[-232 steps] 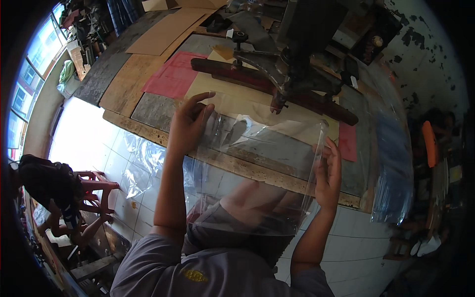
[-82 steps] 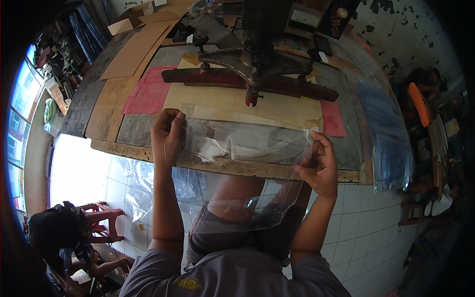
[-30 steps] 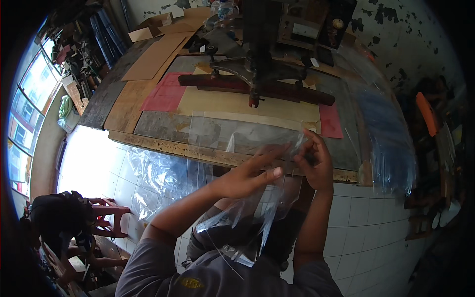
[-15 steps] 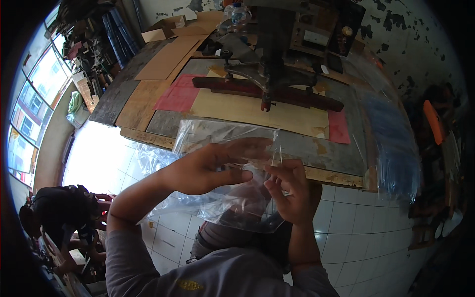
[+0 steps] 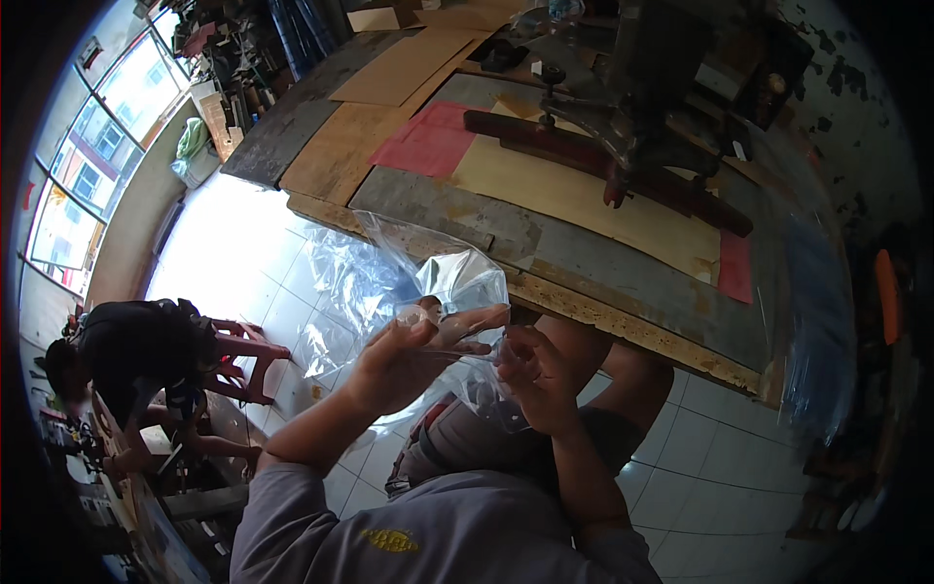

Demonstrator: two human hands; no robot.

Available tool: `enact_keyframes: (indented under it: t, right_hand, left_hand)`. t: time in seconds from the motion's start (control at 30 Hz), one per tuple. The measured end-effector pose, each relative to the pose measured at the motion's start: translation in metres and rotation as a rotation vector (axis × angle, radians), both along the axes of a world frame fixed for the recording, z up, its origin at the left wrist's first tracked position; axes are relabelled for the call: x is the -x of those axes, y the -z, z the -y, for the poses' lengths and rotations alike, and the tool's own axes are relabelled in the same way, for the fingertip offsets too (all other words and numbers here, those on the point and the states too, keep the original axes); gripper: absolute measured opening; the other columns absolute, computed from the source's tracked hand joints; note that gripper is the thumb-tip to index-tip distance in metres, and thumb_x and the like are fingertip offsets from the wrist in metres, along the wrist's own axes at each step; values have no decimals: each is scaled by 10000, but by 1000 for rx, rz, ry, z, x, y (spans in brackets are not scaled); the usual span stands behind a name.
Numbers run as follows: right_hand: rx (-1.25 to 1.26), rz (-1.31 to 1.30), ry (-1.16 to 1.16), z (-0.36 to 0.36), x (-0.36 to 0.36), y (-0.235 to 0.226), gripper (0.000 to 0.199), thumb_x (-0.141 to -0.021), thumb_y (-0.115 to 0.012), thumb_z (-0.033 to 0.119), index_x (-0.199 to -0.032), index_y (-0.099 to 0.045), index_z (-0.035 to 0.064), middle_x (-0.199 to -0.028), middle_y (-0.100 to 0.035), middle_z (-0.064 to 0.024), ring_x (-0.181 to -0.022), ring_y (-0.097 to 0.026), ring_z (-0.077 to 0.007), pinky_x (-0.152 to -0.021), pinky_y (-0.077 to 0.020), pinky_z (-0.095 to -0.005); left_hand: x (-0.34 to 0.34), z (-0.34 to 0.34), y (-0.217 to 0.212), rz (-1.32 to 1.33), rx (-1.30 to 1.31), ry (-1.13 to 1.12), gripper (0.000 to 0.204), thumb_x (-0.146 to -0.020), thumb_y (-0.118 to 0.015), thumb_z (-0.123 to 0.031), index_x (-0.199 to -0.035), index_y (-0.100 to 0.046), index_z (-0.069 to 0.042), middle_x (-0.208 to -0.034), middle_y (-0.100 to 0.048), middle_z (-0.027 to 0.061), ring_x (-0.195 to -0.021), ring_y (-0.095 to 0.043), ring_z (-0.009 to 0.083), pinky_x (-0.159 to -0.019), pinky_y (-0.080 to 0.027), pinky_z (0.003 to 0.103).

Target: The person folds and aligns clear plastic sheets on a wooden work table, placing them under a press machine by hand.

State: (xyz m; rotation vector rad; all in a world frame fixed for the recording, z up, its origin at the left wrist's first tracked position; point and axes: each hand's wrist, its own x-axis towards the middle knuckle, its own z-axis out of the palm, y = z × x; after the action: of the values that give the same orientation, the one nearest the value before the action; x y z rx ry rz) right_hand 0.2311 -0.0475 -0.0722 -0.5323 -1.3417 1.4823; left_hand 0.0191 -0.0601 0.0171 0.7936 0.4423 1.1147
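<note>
The clear plastic bag veils both hands' fingertips — the seated person at left is too blurred to tell apart

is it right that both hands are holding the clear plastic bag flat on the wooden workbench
Not quite. Both the left hand and the right hand do hold the clear plastic bag, but it is bunched up in the air in front of the person's chest, short of the wooden workbench, not flat on it. The head view shows this.
</note>
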Motion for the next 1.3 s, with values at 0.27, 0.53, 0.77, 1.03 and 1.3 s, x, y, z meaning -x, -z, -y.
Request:
enact_keyframes:
  t: [0.27, 0.53, 0.77, 1.03, 1.3]
  right_hand:
    - [-70, 155, -27, -17, -8, -4, 273, -1004, -673, 114, -1258, -658, 16, -1005, -592, -37, -907, -580, -113, -855, -473, -263]
    - [102, 242, -43, -8, -13, -9, 251, -1042, -632, 146, -1243, -642, -4, -1004, -564, -41, -858, -573, -94, -797, -482, -247]
    - [129, 213, -59, -12, -19, 0, 268, -1045, -629, 150, -1267, -623, 0, -1002, -574, -37, -828, -574, -72, -719, -485, -231]
    - [184, 84, -1, -12, -19, 15, 428, -1059, -606, 344, -1287, -652, -16, -906, -594, -21, -789, -552, -84, -713, -462, -242]
    - [22, 212, -3, -6, -19, -5, 307, -1056, -611, 184, -1307, -655, 11, -935, -535, -16, -800, -545, -81, -719, -471, -225]
  left_hand:
    - [-2, 8, 43, 295, 13, -54, 383, -1059, -452, -343, -1334, -605, -124, -1249, -683, 212, -1383, -483, 400, -1194, -253, 570]
    - [1, -8, 8, 143, -138, -68, 459, -1018, -527, -302, -1434, -400, -154, -1509, -452, 362, -1497, -346, 455, -1182, -317, 545]
    - [-5, -11, 4, -97, -238, -83, 645, -938, -633, -165, -1454, -247, -143, -1548, -390, 380, -1425, -455, 427, -1137, -357, 490]
    - [5, -14, -7, -643, -640, -108, 675, -960, -614, 36, -1499, -228, -92, -1541, -474, 278, -1346, -569, 380, -1103, -431, 471]
    - [40, -43, -55, -1200, -763, -35, 190, -942, -735, -202, -1108, -785, -125, -915, -785, 65, -820, -766, 250, -718, -578, 370]
